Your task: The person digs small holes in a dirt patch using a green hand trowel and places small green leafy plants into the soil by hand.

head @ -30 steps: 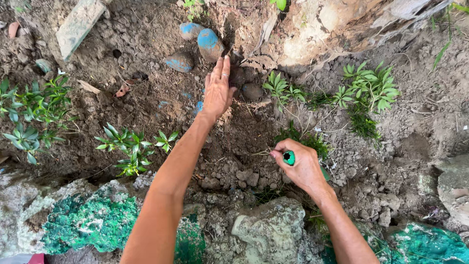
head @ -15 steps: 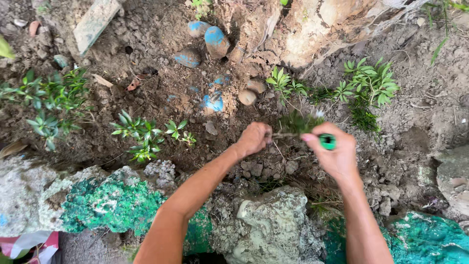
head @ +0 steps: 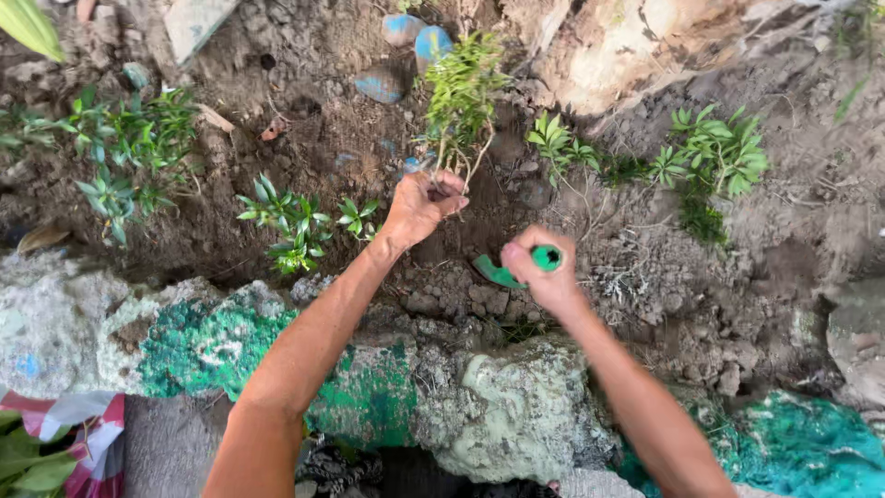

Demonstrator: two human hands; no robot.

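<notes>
Seedling (head: 458, 97) stands upright, stems clamped in my left hand (head: 421, 205) grip, w/ right hand (head: 546, 275) fisted on green trowel (head: 502, 270) just below-right, nearer the soil.

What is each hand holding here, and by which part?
Left hand grips a small green plant by its lower stems; right hand holds a green tool by its handle.

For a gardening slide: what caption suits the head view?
Left hand grips a small leafy plant by its stems over bare soil; right hand holds a green tool.
</notes>
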